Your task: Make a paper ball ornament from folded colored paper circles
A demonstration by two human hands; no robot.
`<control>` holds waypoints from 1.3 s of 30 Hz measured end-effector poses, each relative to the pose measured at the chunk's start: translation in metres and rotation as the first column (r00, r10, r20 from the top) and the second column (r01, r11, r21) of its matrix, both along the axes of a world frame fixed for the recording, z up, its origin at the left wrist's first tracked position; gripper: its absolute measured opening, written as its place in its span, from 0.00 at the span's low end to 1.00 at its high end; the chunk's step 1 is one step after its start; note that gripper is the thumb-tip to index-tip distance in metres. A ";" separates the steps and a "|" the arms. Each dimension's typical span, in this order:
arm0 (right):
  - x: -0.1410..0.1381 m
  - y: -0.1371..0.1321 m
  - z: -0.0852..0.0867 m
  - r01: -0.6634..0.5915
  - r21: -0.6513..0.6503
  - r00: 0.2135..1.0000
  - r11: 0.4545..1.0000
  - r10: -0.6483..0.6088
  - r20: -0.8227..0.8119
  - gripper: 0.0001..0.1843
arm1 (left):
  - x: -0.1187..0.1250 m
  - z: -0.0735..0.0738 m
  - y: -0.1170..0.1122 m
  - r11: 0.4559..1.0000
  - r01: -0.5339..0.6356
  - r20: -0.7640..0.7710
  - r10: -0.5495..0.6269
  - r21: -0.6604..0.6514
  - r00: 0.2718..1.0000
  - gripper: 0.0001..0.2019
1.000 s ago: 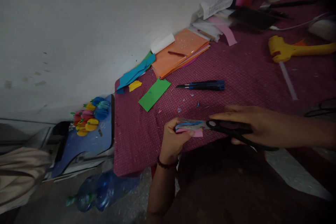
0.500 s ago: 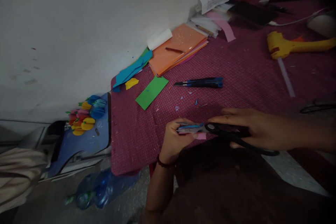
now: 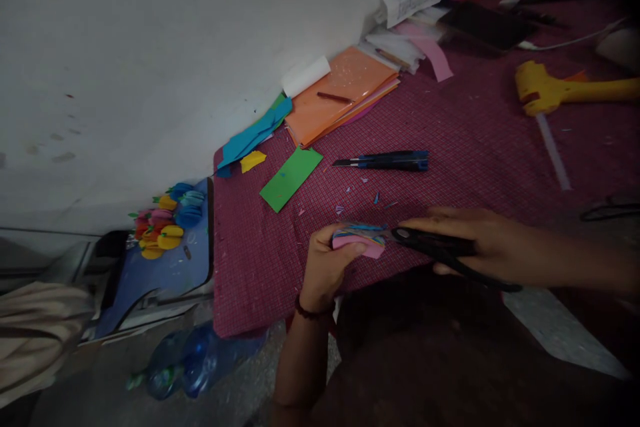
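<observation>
My left hand [image 3: 327, 265] pinches a small stack of coloured paper pieces [image 3: 359, 240], pink on the near side with blue edges above, just over the near edge of the maroon checked tablecloth [image 3: 450, 140]. My right hand [image 3: 475, 243] grips black scissors [image 3: 435, 248] whose blades point left into the paper stack. A dark bracelet circles my left wrist.
A blue utility knife [image 3: 387, 161] lies beyond my hands, with a green paper strip [image 3: 291, 178], a yellow scrap and blue paper to its left. An orange paper stack [image 3: 340, 95] sits by the wall. A yellow tool [image 3: 565, 88] lies far right. Paper flowers [image 3: 167, 223] rest on a blue board; bottles below.
The paper stack has turned in my left hand, showing more pink. The scissors stay at its right edge. The view shifted slightly.
</observation>
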State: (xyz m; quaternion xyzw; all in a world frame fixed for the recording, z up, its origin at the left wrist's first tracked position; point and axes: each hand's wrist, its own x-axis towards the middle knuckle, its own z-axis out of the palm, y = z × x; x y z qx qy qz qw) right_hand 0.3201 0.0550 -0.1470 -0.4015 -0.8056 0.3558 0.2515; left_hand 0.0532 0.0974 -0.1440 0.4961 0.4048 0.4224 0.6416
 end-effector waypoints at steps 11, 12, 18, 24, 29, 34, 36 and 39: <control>-0.009 -0.002 0.003 0.018 0.001 0.999 1.000 -0.018 0.031 0.39 | 0.004 -0.008 -0.015 0.999 -0.026 -0.029 0.026 0.024 0.999 0.09; -0.010 -0.002 0.002 0.019 0.000 0.999 1.000 -0.019 0.026 0.39 | 0.005 -0.009 -0.015 0.999 -0.028 -0.028 0.028 0.023 0.999 0.09; -0.008 -0.004 0.003 -0.027 -0.065 0.997 0.997 0.032 0.069 0.36 | 0.004 -0.012 -0.015 0.999 -0.024 -0.019 0.025 0.028 1.000 0.09; -0.005 -0.002 0.009 -0.036 -0.074 0.997 0.997 0.041 0.066 0.36 | -0.002 -0.008 -0.006 0.998 0.022 -0.051 -0.019 0.064 0.999 0.11; -0.006 0.002 0.011 -0.031 -0.050 0.997 0.998 0.035 0.074 0.34 | -0.001 -0.007 0.001 0.993 0.065 0.001 -0.065 0.096 0.998 0.07; -0.009 0.001 0.008 0.018 -0.009 1.000 1.000 -0.018 0.019 0.37 | 0.006 -0.014 -0.001 0.993 0.074 -0.015 -0.073 0.087 0.997 0.06; -0.008 -0.001 0.005 0.035 -0.017 0.999 0.999 -0.035 0.008 0.38 | 0.008 -0.015 -0.004 0.995 0.051 -0.020 -0.049 0.080 0.999 0.08; -0.006 -0.005 -0.002 0.071 -0.013 0.997 0.997 -0.071 0.009 0.38 | 0.010 -0.016 -0.005 0.998 0.055 -0.007 -0.055 0.043 0.998 0.11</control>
